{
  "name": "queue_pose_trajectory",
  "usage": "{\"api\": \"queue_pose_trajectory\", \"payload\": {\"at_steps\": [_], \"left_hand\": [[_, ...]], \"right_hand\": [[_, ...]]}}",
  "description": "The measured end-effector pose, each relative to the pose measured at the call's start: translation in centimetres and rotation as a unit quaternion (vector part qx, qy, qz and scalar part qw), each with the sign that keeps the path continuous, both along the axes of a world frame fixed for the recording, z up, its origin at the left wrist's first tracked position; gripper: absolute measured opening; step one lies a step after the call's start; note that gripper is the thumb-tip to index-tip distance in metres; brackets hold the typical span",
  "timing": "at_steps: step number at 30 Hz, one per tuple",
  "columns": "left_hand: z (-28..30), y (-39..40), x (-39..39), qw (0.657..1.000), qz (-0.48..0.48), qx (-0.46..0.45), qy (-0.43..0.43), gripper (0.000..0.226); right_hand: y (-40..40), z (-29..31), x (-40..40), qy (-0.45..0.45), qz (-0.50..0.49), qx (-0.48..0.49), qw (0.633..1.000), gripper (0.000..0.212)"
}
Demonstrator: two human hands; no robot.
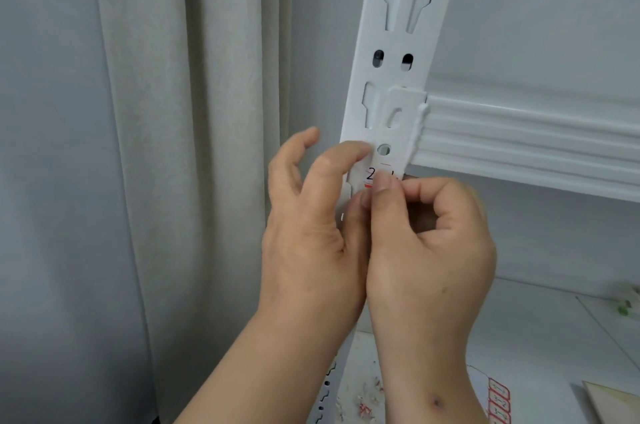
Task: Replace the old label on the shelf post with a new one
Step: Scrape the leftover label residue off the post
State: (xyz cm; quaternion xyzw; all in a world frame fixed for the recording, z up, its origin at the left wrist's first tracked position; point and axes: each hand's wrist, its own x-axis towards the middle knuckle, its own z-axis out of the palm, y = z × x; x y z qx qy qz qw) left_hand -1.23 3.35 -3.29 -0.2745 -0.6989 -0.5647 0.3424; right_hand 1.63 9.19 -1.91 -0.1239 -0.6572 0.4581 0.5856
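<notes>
A white slotted shelf post [394, 53] rises through the middle of the view. On it, just under a round hole, sits a small white label [372, 175] with a black "2" and a red line. My right hand [429, 250] has its fingers curled, and its forefinger tip and thumb lie on the label's right part. My left hand [311, 216] is beside it on the left; its thumb tip touches the post just above the label and its other fingers are spread and loosely bent. Both hands hide the label's lower edge.
A white ribbed shelf beam [526, 136] runs right from the post. On the lower shelf [536, 337] lie scraps of torn label [363, 403], a sheet of red-framed labels [498, 403] and a tan board [613, 403]. A grey curtain [138, 146] hangs at the left.
</notes>
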Motion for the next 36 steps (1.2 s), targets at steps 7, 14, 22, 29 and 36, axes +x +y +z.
{"api": "queue_pose_trajectory", "payload": {"at_steps": [7,14,22,29,36], "left_hand": [[-1.4,1.1,-1.1,0.992,0.039,0.051,0.110,0.027],[-1.4,1.6,-0.8,0.991,0.038,0.106,0.077,0.024],[1.0,1.1,0.0,0.992,0.019,0.122,-0.027,0.015],[1.8,0.8,-0.5,0.997,0.043,0.059,-0.019,0.015],[1.9,0.8,-0.7,0.992,0.125,-0.008,0.033,0.004]], "right_hand": [[0.1,-0.1,0.0,0.004,0.000,0.017,1.000,0.017],[0.2,-0.4,0.1,0.006,0.003,0.027,1.000,0.015],[0.1,-0.4,0.1,0.012,0.006,0.006,1.000,0.020],[0.3,-0.4,0.4,-0.004,0.012,0.006,1.000,0.020],[0.6,-0.3,1.1,-0.017,0.022,-0.003,1.000,0.017]]}}
